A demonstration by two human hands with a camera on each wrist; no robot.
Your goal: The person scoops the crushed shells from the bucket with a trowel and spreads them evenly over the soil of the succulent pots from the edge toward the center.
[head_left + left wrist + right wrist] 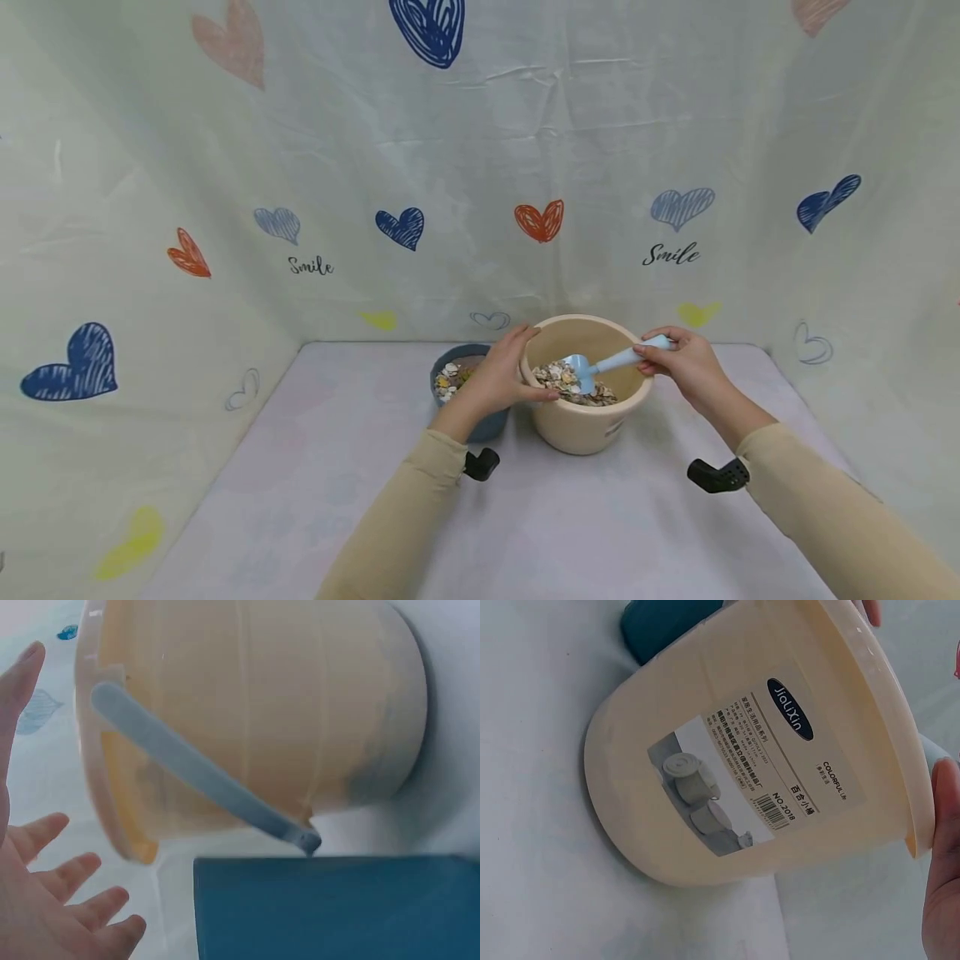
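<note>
A cream bucket point(576, 429) stands on the table, holding a heap of small pale and brown pieces point(555, 379) that look like shells or stone chips. My left hand point(495, 375) is at the bucket's left rim, fingers spread and thumb along the front edge. In the left wrist view, its straight fingers point(90, 907) show beside the rim. With my right hand point(686, 362) I grip the handle of a light blue toy shovel point(626, 358) over the right rim. The shovel's blade lies among the pieces. In the right wrist view the bucket hides most of the shovel.
A blue-grey bucket point(487, 429) with white and yellowish pieces stands close on the left, partly behind my left hand. The cream bucket's grey carry handle point(202, 769) hangs down its side. A heart-printed curtain point(480, 150) rises behind the table point(337, 467).
</note>
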